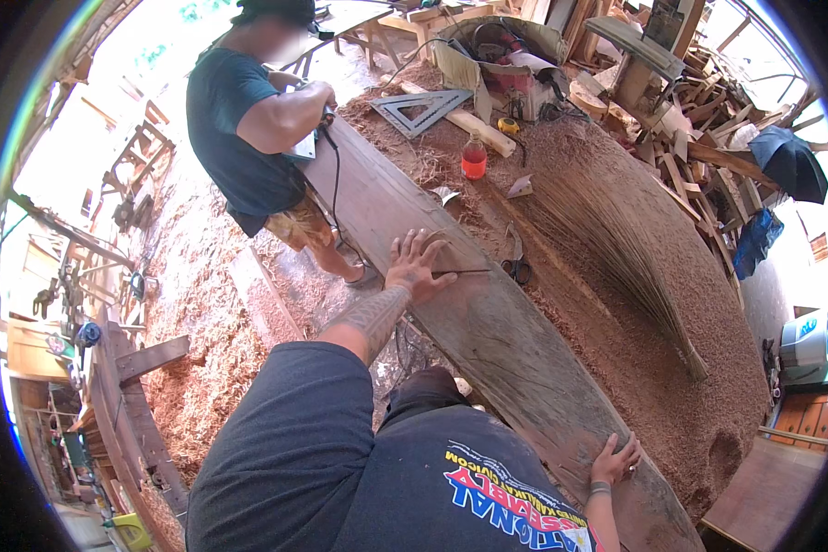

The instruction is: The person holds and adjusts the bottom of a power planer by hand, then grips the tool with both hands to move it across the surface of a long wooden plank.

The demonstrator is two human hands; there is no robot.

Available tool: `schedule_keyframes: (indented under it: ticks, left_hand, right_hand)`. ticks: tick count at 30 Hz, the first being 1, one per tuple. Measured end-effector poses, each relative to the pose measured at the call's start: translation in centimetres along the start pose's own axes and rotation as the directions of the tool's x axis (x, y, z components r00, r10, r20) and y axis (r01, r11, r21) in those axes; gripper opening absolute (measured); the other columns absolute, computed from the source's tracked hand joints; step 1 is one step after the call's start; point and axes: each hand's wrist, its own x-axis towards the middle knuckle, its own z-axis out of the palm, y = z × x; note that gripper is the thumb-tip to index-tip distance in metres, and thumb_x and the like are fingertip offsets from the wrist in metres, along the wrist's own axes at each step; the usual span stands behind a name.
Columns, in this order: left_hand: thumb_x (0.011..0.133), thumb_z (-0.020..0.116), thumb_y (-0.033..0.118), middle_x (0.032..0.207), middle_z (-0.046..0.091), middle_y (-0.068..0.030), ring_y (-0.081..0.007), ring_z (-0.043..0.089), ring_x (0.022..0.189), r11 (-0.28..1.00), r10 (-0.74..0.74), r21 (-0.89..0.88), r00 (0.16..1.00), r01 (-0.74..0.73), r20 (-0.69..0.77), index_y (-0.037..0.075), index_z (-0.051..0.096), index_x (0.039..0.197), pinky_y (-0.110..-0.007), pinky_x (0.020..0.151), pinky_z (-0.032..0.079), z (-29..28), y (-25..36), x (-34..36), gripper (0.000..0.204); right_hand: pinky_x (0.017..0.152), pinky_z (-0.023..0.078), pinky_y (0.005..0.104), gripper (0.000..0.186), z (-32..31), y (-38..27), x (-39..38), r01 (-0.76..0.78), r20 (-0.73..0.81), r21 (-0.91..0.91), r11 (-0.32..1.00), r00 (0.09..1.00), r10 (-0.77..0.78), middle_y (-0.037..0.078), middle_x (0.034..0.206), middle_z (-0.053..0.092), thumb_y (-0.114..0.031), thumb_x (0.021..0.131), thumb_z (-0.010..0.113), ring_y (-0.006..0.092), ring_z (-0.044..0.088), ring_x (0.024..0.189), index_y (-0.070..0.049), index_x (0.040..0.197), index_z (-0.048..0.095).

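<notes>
Our left grip (pixel 416 271), spread wide, and right grip (pixel 614 462), loosely splayed, clasp nothing, resting on the plank (pixel 497 336) before us; let's press evenly, clear of the co-worker's power tool (pixel 327 117).

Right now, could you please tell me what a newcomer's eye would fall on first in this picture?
Probably the long plank, slanting from the co-worker at upper left toward the bottom right. The left hand rests spread near its middle, the right hand farther down it. To its right, a large broom lies fanned over sawdust.
</notes>
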Motion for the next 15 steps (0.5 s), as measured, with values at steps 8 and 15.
schedule_keyframes:
  ticks: [8, 15]
  left_hand:
    - [0.087, 0.062, 0.078, 0.175, 0.025, -0.0112, -0.0360, 0.011, 0.165, 1.000, -0.010, -0.002, 1.000, 0.010, 0.007, 0.030, 0.039, 0.164, -0.057, 0.132, 0.005, -0.09, 0.06, -0.02, 0.093]
    - [0.088, 0.062, 0.077, 0.175, 0.026, -0.0112, -0.0354, 0.011, 0.165, 1.000, -0.006, 0.001, 1.000, 0.006, 0.001, 0.030, 0.039, 0.164, -0.057, 0.133, 0.005, -0.17, 0.25, -0.05, 0.092]
  right_hand:
    - [0.124, 0.028, 0.0546, 0.062, 0.14, 0.11, 0.02, -0.005, 0.002, -0.006, 1.000, 1.000, 0.005, 0.019, 0.157, 0.045, -0.049, 0.106, 0.060, 0.0395, 0.036, 0.150, -0.011, 0.154, 0.050]
    - [0.124, 0.028, 0.0546, 0.063, 0.11, 0.27, 0.04, 0.007, 0.003, -0.018, 1.000, 1.000, -0.007, 0.019, 0.157, 0.045, -0.050, 0.106, 0.059, 0.0389, 0.036, 0.150, -0.011, 0.155, 0.050]
